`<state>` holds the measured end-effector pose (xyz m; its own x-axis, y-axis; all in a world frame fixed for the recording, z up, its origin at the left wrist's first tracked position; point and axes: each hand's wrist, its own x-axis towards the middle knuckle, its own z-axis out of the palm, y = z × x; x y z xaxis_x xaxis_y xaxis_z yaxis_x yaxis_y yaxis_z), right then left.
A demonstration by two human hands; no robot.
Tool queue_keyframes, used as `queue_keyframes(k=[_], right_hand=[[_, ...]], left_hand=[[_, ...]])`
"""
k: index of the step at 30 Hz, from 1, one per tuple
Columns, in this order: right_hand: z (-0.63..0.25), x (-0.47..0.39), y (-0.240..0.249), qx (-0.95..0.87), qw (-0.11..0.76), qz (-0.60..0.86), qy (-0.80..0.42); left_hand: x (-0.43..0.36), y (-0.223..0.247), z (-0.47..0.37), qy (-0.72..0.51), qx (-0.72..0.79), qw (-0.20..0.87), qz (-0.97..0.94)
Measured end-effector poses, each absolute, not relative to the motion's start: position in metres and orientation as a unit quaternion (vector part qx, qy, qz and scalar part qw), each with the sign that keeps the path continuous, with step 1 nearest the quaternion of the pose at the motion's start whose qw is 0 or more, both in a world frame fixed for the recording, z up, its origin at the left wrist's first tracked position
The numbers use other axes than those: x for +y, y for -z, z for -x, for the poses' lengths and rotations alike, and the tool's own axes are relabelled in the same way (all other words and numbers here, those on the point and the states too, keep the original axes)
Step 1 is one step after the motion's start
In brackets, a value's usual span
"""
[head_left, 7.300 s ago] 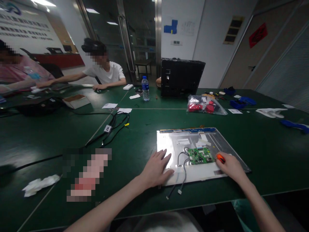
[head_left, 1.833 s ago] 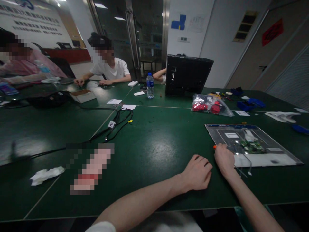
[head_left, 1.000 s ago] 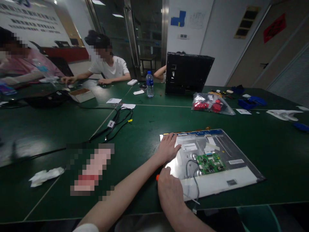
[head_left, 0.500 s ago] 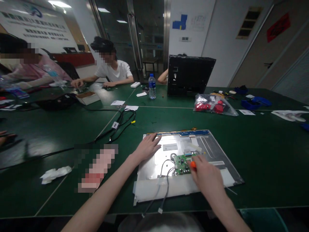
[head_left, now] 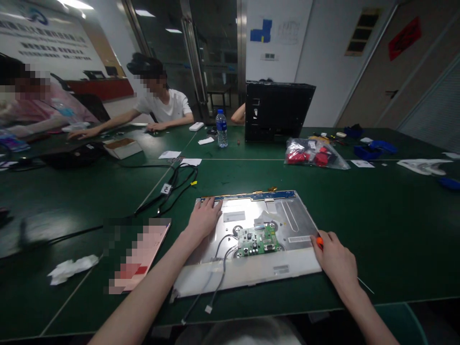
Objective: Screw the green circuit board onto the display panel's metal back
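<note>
A display panel (head_left: 258, 211) lies back side up in front of me, with a green circuit board (head_left: 253, 242) at its middle. Two cables (head_left: 224, 268) run from the board over the white strip (head_left: 247, 278) and past the near edge. My left hand (head_left: 204, 218) rests on the panel's far left corner, fingers stretched out. At the right edge, my right hand (head_left: 336, 254) is closed around a screwdriver (head_left: 319, 243) and touches the panel. The orange end shows by the thumb; the thin shaft sticks out behind the hand.
Left of the panel lie a pink flat object (head_left: 147, 254), partly blurred out, crumpled tissue (head_left: 74, 268) and black cables (head_left: 172, 187). Farther back stand a water bottle (head_left: 222, 128), a black monitor housing (head_left: 278, 112) and a bag with red parts (head_left: 314, 153). Other people sit across the table.
My right hand has moved from the circuit board to the panel's right edge, still holding the screwdriver. The panel has shifted left and turned slightly, with my left hand on it.
</note>
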<state>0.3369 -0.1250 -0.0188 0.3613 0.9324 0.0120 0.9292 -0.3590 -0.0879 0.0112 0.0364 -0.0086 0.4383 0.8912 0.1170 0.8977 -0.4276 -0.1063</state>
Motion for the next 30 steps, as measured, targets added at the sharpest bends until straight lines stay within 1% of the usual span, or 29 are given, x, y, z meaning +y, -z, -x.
queue_keyframes(k=[4, 10, 14, 16, 17, 18, 21, 22, 24, 26, 28, 30], right_hand=[[-0.329, -0.129, 0.023, -0.568, 0.048, 0.821, -0.006], [-0.315, -0.136, 0.019, -0.583, 0.053, 0.810, -0.030], [-0.316, -0.137, 0.015, -0.589, 0.055, 0.805, -0.043], [-0.320, -0.137, 0.008, -0.598, 0.083, 0.796, -0.051], [-0.322, -0.137, 0.003, -0.606, 0.118, 0.785, -0.054], [-0.323, -0.137, -0.004, -0.617, 0.172, 0.766, -0.056], [-0.324, -0.134, -0.030, -0.647, 0.363, 0.665, -0.091], [-0.322, -0.131, -0.039, -0.636, 0.412, 0.642, -0.113], [-0.315, -0.121, -0.054, -0.595, 0.501, 0.599, -0.188], [-0.304, -0.104, -0.062, -0.532, 0.603, 0.513, -0.300], [-0.292, -0.080, -0.064, -0.479, 0.658, 0.420, -0.401], [-0.281, -0.054, -0.058, -0.439, 0.665, 0.373, -0.476]], left_hand=[[0.033, 0.006, -0.014, 0.027, -0.558, 0.082, 0.826], [0.028, -0.005, -0.011, 0.019, -0.555, 0.060, 0.829], [0.021, -0.010, -0.007, 0.040, -0.516, -0.055, 0.854], [0.018, -0.012, -0.005, 0.077, -0.484, -0.111, 0.865], [0.016, -0.014, -0.003, 0.091, -0.472, -0.134, 0.867], [0.015, -0.015, -0.001, 0.099, -0.463, -0.155, 0.867], [0.015, -0.019, 0.006, 0.094, -0.452, -0.206, 0.863], [0.015, -0.020, 0.008, 0.089, -0.451, -0.218, 0.861], [0.017, -0.022, 0.009, 0.086, -0.449, -0.236, 0.858], [0.018, -0.023, 0.008, 0.088, -0.444, -0.248, 0.857], [0.019, -0.024, 0.004, 0.094, -0.436, -0.256, 0.858], [0.019, -0.021, -0.001, 0.106, -0.428, -0.261, 0.859]])
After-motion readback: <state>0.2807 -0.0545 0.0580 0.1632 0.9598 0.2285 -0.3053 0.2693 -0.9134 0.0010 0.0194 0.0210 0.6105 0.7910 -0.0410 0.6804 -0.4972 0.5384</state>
